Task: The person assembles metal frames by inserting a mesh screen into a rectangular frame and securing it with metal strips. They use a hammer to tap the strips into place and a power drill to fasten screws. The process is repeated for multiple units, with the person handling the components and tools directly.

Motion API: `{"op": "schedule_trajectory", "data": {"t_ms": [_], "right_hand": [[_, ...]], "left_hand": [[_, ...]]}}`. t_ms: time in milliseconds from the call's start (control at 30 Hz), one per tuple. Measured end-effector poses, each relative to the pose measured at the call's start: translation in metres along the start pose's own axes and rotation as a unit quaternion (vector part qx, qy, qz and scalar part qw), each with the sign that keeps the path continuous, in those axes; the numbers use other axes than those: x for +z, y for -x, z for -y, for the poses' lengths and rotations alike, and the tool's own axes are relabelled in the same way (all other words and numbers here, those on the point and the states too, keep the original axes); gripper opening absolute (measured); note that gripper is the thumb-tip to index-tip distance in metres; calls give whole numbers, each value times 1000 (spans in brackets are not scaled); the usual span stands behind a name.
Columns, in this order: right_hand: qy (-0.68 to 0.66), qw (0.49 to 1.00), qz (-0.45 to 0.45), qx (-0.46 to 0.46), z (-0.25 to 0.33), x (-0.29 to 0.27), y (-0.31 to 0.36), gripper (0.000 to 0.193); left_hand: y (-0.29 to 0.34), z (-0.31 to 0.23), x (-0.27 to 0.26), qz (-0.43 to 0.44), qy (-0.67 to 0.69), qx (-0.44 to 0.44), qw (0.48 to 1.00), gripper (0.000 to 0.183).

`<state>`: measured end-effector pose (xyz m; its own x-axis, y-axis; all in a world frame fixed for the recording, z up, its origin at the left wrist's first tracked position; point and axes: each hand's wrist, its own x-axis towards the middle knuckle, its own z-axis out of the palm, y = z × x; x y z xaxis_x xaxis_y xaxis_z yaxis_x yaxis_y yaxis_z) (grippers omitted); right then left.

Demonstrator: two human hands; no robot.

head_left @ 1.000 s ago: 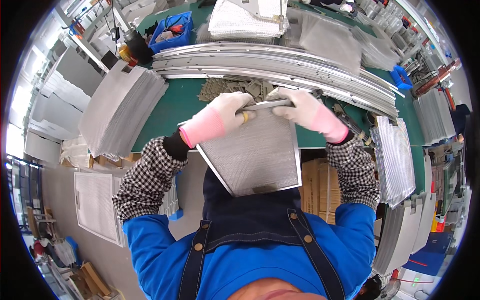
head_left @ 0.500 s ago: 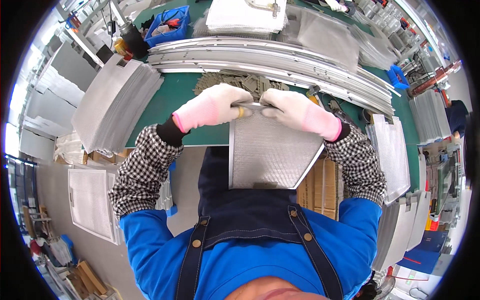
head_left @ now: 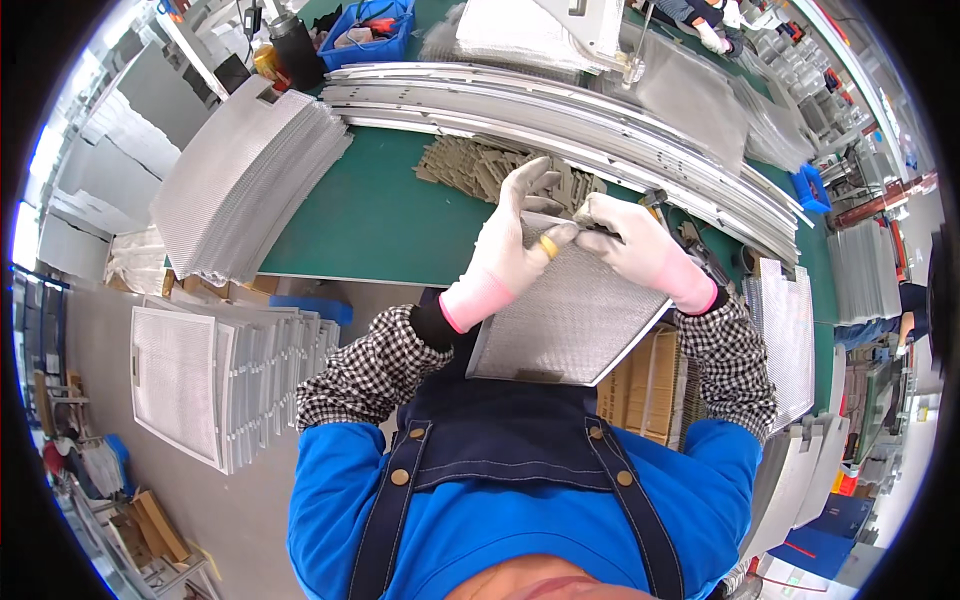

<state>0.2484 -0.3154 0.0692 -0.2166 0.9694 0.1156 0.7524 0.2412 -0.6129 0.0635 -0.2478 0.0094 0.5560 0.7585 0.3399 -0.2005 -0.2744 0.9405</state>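
A metal mesh filter panel (head_left: 560,315) in a thin pale frame leans between my body and the table, its far edge raised under my hands. My left hand (head_left: 510,245), in a white glove with a pink cuff, has its fingers spread above the panel's far left corner. A yellow band circles its thumb, which points toward the right fingertips. My right hand (head_left: 630,245), gloved the same way, has fingers bent and pinched at the panel's far edge. Whether a small part is also between them is hidden. Just beyond lies a heap of small grey-brown pieces (head_left: 480,170).
Stacked mesh sheets (head_left: 245,185) stand on the green table (head_left: 400,215) at left. Long metal strips (head_left: 560,110) cross behind the heap. A blue bin (head_left: 370,35) sits far left. Framed panels (head_left: 180,385) stand on the floor at left. Another person's gloved hand (head_left: 712,38) shows far right.
My left hand has come off the panel's far edge and opened, fingers pointing up and away. My right hand stays at that edge. The view has shifted, showing more of the left floor stack.
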Motion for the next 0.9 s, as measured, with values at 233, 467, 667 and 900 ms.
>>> {"op": "schedule_trajectory", "data": {"t_ms": [233,467,667,900], "right_hand": [[-70,993,84,-45,0,-23,18,34],[-184,950,239,-84,-10,-34,14,42],[-41,986,139,-86,2,-20,0,34],[195,971,-71,-121,13,28,-15,23]], "left_hand": [[30,-12,-6,-41,-99,74,992,36],[52,-62,-22,60,-213,93,971,34],[39,-56,-41,25,-199,-31,979,18],[36,-35,-45,-63,-214,-36,974,28]]}}
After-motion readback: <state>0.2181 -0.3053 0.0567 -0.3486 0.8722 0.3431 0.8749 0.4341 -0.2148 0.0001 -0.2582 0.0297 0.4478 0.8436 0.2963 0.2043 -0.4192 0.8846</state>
